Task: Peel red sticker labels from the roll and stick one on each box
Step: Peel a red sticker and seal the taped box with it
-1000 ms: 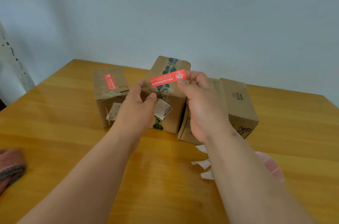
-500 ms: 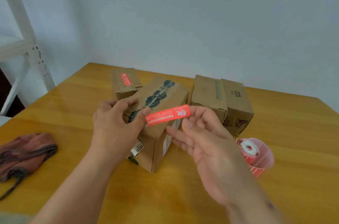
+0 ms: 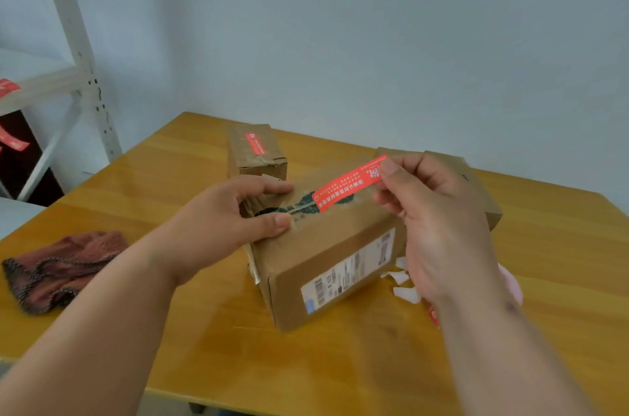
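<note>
A cardboard box [image 3: 326,252] with dark printed tape on top lies in the middle of the wooden table [image 3: 340,364]. My left hand [image 3: 224,228] grips its left end, thumb on top. My right hand [image 3: 439,232] pinches the right end of a red sticker label [image 3: 347,182] and holds it slanted just above the box's top. Behind stands a smaller box [image 3: 257,153] with a red label [image 3: 255,143] stuck on top. A third box [image 3: 483,191] shows partly behind my right hand. The label roll [image 3: 510,283] is mostly hidden by my right wrist.
White backing scraps [image 3: 403,286] lie on the table right of the middle box. A brown knitted cloth [image 3: 64,266] sits at the table's left edge. A grey metal shelf rack [image 3: 78,51] stands at the left, with red labels [image 3: 12,141] stuck on it.
My left hand turned and pulled the middle box nearer, so its long side with the shipping label now faces me. My right hand carried the red label above the box top. The view shifted right.
</note>
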Tool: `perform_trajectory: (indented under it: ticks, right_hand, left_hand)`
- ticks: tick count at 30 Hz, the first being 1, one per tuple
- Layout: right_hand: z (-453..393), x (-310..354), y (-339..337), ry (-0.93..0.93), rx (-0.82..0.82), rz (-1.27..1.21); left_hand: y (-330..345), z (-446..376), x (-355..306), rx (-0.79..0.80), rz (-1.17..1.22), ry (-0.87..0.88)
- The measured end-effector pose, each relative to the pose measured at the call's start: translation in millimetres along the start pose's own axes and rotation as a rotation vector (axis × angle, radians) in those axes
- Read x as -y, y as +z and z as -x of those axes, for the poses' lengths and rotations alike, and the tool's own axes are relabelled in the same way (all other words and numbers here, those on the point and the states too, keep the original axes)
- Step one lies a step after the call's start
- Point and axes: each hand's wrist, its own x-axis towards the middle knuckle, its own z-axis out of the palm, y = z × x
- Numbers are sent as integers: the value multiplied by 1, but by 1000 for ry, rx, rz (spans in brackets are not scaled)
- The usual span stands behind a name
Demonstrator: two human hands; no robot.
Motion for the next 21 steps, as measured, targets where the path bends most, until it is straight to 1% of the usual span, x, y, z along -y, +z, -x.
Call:
perform_trajectory:
  ticks: [2, 4, 6, 9, 11, 16, 21]
  right_hand:
    - [-8, -1, 5, 15, -15, 70]
    - [-13, -4, 9, 29, -16, 140]
    - [-14, -7, 12, 46, -33, 143]
    - [-12, -11, 14, 92, -76, 74]
    - [-11, -13, 14, 97, -102, 57]
    - [-12, -13, 16, 104, -122, 56]
    - [-12, -14, 15, 98, -118, 102]
  left_hand:
    - [-6, -5, 0, 79, -1, -14]
    - [-7, -8, -1, 100, -14, -15]
    - [-3, -9, -3, 49, 15, 14]
    - [8, -6, -6, -109, 85, 78]
    - [13, -4, -9, -173, 120, 76]
    - [20, -5, -14, -170, 5, 65]
    - [22, -5, -11, -221, 10, 22]
